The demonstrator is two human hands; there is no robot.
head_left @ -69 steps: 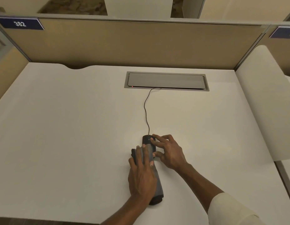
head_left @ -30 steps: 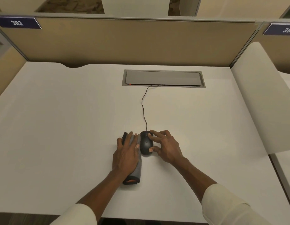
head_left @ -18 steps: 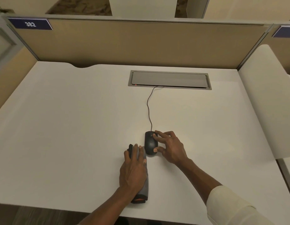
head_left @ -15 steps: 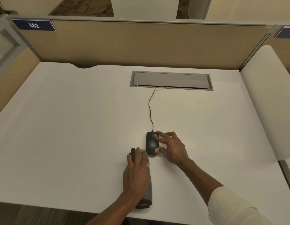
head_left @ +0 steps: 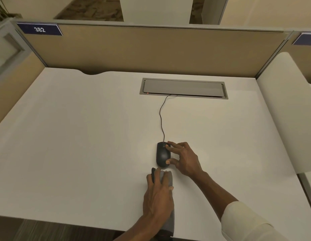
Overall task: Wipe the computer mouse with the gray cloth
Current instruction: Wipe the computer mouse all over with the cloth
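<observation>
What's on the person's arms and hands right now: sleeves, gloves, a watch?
Both hands are bare: left hand, right hand, with no gloves, rings or watch visible. The right arm wears a cream sleeve pushed up the forearm. No sleeve shows on the left arm.

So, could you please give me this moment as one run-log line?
left hand: flat on gray cloth, near mouse | right hand: steadying mouse | wipe contact: none | cable: to desk hatch

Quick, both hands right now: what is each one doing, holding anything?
Left hand: laid flat on the gray cloth, pressing it to the desk, fingers not curled round it.
Right hand: fingertips steadying the computer mouse from its right side.
</observation>
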